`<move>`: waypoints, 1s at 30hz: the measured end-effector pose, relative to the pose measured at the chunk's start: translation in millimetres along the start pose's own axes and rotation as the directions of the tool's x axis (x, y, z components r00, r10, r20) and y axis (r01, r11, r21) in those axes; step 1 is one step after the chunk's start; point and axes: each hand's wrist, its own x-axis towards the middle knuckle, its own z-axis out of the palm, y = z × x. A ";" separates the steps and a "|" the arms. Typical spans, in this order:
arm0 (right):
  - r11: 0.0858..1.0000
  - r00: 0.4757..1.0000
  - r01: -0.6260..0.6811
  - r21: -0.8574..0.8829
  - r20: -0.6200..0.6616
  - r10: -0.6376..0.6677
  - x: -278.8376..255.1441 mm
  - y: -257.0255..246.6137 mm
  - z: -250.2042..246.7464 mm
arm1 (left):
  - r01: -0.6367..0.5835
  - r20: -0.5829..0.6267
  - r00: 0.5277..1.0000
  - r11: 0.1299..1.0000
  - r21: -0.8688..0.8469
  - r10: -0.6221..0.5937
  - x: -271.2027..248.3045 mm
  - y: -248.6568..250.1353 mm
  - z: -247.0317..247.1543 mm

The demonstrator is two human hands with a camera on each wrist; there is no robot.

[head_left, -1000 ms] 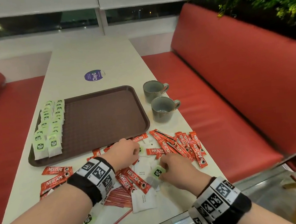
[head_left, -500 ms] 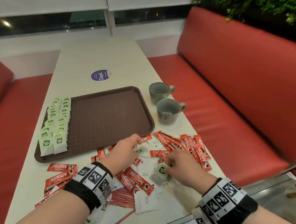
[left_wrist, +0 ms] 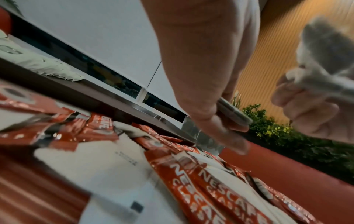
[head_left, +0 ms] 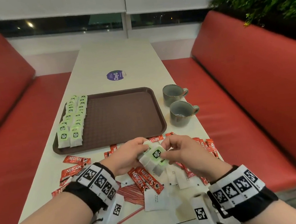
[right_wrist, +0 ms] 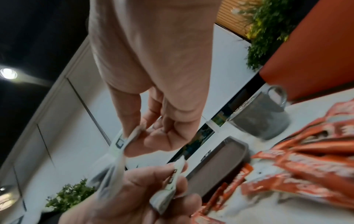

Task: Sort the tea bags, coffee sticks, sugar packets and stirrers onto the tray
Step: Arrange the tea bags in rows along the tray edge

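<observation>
A pale table (head_left: 120,60) runs between red benches, the brown tray (head_left: 128,144) my landmark on it; just in front of the tray's near rim, my left hand (head_left: 128,159) and right hand (head_left: 182,155) each pinch tea bags (head_left: 153,156), fingers curled narrow round them, lifted clear of the table. The pinch looks light; thin packets could slip and drop into the coffee sticks (head_left: 146,180) and sugar packets (head_left: 155,199) in front of the tray. On the tray's left side, filed tea bags (head_left: 72,122) overlap; a careless placement might knock them askew. Right of the tray stand two cups (head_left: 179,105); stirrers (head_left: 131,194) remain unsorted.
</observation>
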 end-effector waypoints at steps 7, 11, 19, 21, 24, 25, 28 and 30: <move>0.945 0.998 0.062 -0.323 0.052 -0.048 44.4 -27.1 32.5 | 0.159 0.272 0.959 0.941 -0.298 -0.076 -30.9 -1.7 -30.0; 0.913 0.992 0.114 -0.391 0.101 -0.080 64.2 -39.0 57.1 | 0.078 0.242 0.970 0.897 -0.434 0.033 -51.3 -6.0 -56.7; 0.835 0.964 0.222 -0.504 0.241 -0.111 78.0 -57.1 104.6 | -0.054 -0.006 0.998 0.799 -0.599 0.064 -70.8 -11.7 -79.7; 0.787 0.964 0.249 -0.565 0.226 -0.143 82.1 -56.5 112.8 | -0.033 0.001 0.999 0.738 -0.673 0.045 -73.7 -12.8 -85.9; 0.758 0.978 0.206 -0.619 0.144 -0.148 86.0 -49.7 120.9 | 0.028 0.027 1.000 0.647 -0.762 -0.011 -72.2 -10.8 -89.5; 0.762 0.983 0.180 -0.622 0.095 -0.155 87.8 -47.8 126.5 | 0.040 0.025 0.999 0.612 -0.790 -0.034 -70.6 -12.5 -94.7; 0.801 0.967 0.221 -0.557 0.019 -0.254 81.1 -42.3 128.6 | 0.037 -0.005 0.997 0.515 -0.856 -0.079 -58.5 -17.5 -100.9; 0.752 0.940 0.329 -0.571 0.125 -0.317 75.0 -41.7 133.2 | 0.025 -0.033 0.994 0.499 -0.867 -0.107 -54.9 -17.8 -104.5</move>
